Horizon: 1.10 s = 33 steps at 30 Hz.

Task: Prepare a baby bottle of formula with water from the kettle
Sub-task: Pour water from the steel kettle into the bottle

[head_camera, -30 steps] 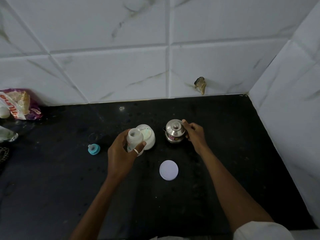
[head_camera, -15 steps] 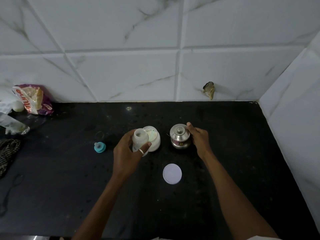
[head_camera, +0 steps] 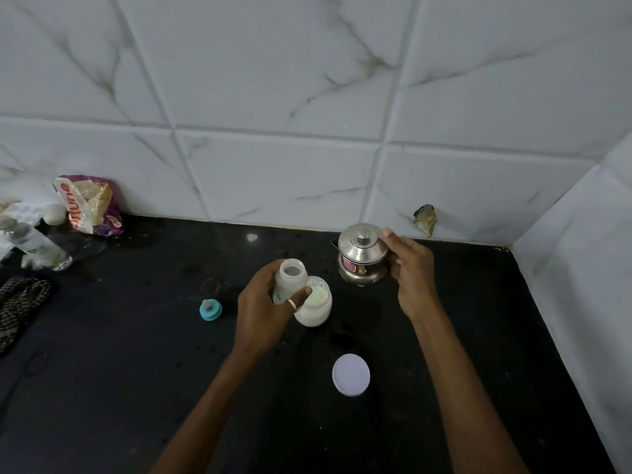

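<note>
My left hand [head_camera: 263, 309] grips an open, translucent baby bottle [head_camera: 290, 277], held a little above the black counter [head_camera: 136, 388] with its mouth up. Just right of it stands an open white formula jar [head_camera: 316, 304] with a pale scoop inside. My right hand [head_camera: 410, 268] holds a small steel kettle [head_camera: 362, 258] by its right side, lifted off the counter, lid on. The jar's white lid [head_camera: 351, 374] lies flat nearer to me. The bottle's blue teat cap [head_camera: 210, 309] sits to the left.
A purple snack packet [head_camera: 90, 205], a clear bottle lying on its side [head_camera: 34, 244] and a woven cloth [head_camera: 17, 302] crowd the far left. Tiled walls close the back and right side.
My right hand has lifted the kettle off the counter. The left hand keeps the bottle beside the jar. The camera view has shifted down and right.
</note>
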Each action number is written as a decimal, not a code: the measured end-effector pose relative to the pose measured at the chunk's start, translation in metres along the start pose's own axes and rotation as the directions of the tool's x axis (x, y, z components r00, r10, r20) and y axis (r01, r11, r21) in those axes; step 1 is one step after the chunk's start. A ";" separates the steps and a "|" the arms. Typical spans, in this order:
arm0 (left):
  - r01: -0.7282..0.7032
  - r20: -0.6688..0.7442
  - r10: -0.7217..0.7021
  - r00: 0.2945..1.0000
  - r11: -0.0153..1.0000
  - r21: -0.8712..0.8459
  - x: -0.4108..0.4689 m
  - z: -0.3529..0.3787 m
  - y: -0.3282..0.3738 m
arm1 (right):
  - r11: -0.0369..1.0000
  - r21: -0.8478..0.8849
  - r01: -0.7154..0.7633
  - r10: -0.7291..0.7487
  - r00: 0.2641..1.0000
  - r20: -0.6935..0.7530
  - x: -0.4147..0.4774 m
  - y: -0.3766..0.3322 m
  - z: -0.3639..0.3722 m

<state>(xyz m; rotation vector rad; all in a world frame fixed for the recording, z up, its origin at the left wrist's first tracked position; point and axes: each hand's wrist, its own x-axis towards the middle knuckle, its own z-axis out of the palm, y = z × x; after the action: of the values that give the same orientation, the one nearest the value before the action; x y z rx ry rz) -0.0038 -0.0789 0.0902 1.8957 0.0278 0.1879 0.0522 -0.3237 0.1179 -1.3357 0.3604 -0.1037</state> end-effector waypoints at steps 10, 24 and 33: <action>-0.080 -0.095 0.078 0.992 0.996 -0.023 0.015 -0.041 0.005 | 0.931 -0.258 0.259 -0.235 0.964 0.123 -0.041 -0.089 0.074; -0.121 -0.115 0.114 0.987 0.991 -0.051 0.021 -0.083 -0.004 | 0.811 -0.498 0.307 -0.256 0.952 0.169 -0.074 -0.096 0.146; -0.132 -0.106 0.127 0.986 0.990 -0.043 0.026 -0.094 -0.007 | 0.760 -0.563 0.324 -0.259 0.946 0.194 -0.082 -0.097 0.167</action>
<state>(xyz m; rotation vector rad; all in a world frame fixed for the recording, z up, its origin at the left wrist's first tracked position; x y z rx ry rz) 0.0093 0.0147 0.1158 1.8373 -0.0306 0.3714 0.0401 -0.1688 0.2586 -2.0106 0.0823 -0.1931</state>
